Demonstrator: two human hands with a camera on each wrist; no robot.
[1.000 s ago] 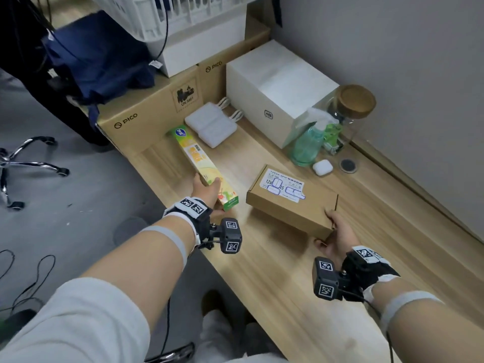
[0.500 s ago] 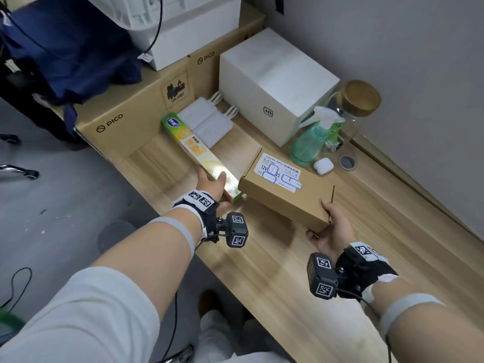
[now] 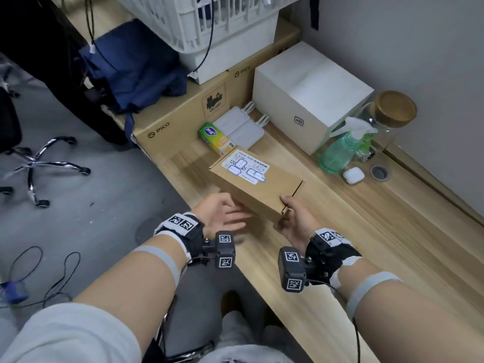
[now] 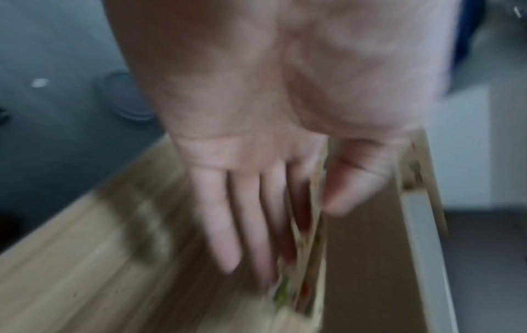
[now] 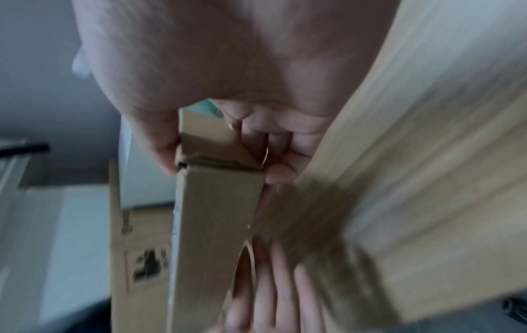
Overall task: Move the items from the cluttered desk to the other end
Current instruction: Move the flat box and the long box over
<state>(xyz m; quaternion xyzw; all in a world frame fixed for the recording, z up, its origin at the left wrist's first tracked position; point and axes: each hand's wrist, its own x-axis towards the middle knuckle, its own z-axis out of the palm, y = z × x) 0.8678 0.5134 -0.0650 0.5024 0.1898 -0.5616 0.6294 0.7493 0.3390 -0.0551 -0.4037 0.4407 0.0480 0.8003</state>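
A flat brown cardboard box point(image 3: 251, 187) with a white label is tilted just above the wooden desk point(image 3: 353, 244). My right hand point(image 3: 284, 208) pinches its near right corner, thumb on top and fingers beneath, seen close in the right wrist view point(image 5: 219, 157) on the box point(image 5: 211, 214). With fingers straight, my left hand point(image 3: 235, 213) is against the box's near left side, blurred in the left wrist view point(image 4: 271, 225). A long yellow-green carton point(image 3: 216, 136) lies behind the brown box, mostly hidden by it.
Two white chargers point(image 3: 241, 127), a white cube box point(image 3: 311, 93), a green spray bottle point(image 3: 340, 150), a cork-lidded jar point(image 3: 390, 113) and a white earbud case point(image 3: 353, 176) crowd the far end. PICO cartons point(image 3: 178, 119) close it off. A chair base point(image 3: 39, 163) stands on the floor.
My left hand let go of the yellow-green carton and moved right to the brown box. My right hand carried the brown box left, in front of the carton.
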